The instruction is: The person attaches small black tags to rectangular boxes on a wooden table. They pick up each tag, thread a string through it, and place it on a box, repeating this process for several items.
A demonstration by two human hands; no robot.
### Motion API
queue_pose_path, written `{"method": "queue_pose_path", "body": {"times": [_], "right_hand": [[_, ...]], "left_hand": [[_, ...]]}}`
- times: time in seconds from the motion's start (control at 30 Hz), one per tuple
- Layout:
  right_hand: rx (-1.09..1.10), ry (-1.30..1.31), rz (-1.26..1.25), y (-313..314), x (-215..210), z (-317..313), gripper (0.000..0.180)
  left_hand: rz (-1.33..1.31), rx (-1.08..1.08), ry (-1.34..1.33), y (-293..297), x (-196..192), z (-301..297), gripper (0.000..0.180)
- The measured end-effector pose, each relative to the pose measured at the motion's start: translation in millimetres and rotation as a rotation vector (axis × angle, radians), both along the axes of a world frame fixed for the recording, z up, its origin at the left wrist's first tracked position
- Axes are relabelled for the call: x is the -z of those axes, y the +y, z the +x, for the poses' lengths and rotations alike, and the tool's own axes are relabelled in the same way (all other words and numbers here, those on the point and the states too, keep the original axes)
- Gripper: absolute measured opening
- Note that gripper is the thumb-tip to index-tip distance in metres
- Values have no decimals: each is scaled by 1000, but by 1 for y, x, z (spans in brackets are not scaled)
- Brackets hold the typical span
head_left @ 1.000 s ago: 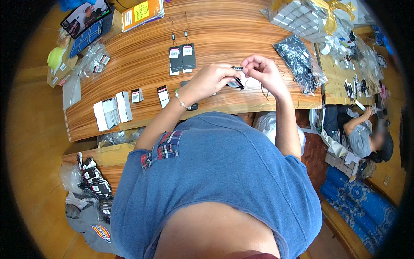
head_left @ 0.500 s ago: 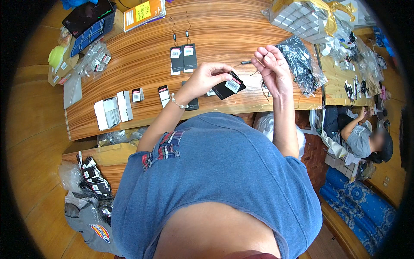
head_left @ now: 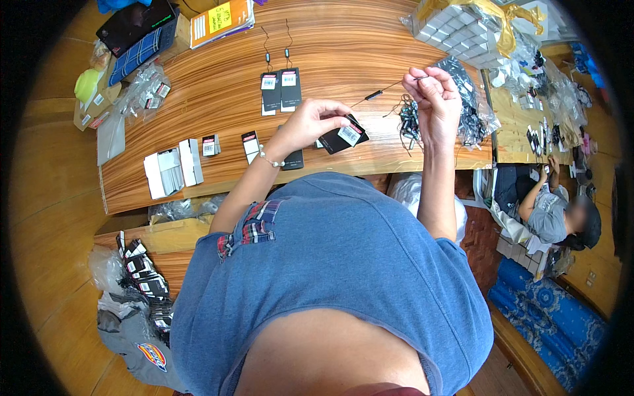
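Black hang tags (head_left: pixel 348 135) with a white barcode sticker are pinched in my left hand (head_left: pixel 318 122), just above the table. From them a dark string (head_left: pixel 374 96) with a small black fastener runs taut up to my right hand (head_left: pixel 432 96), whose fingertips close on its far end. A tangle of loose black strings (head_left: pixel 409 122) lies beside my right wrist. Two finished-looking black tags (head_left: pixel 288 89) with strings lie flat beyond my left hand. Partly behind my left wrist is another dark tag (head_left: pixel 294 158), next to a small stickered tag (head_left: pixel 250 145).
White card stacks (head_left: pixel 166 173) and a small sticker pile (head_left: pixel 211 145) lie at the left. Boxed white packs (head_left: pixel 456 33) stand at the far right, near a plastic bag of black strings (head_left: pixel 465 92). Notebooks (head_left: pixel 221 23) lie far left. A co-worker (head_left: pixel 548 211) sits at right.
My right hand has moved slightly right, drawing the string taut away from the tags. The tags in my left hand have shifted a little left and down, uncovering the loose strings.
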State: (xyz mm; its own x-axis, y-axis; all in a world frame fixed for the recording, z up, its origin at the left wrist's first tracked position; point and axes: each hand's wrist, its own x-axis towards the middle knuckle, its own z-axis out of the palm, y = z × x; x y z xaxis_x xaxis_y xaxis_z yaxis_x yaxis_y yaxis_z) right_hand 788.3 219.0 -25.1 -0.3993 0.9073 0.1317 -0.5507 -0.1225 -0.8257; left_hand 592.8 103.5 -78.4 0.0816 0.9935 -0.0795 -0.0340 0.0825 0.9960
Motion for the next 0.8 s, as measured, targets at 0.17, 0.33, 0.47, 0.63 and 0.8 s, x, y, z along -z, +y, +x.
{"method": "queue_pose_path", "body": {"times": [0.17,0.33,0.47,0.63,0.8], "right_hand": [[153,-224,128,7,6,4,11],[83,-9,38,-8,-14,-12,8],[3,-263,81,-19,-6,-14,10],[28,-638,286,-40,7,-28,8],[87,-847,524,-49,10,-41,9]], "left_hand": [[-1,-18,9,0,-2,-3,19],[238,-278,-31,7,-5,0,17],[302,-417,9,8,-14,3,16],[309,-494,62,8,-26,7,15],[324,-542,55,7,-28,8,13]]}}
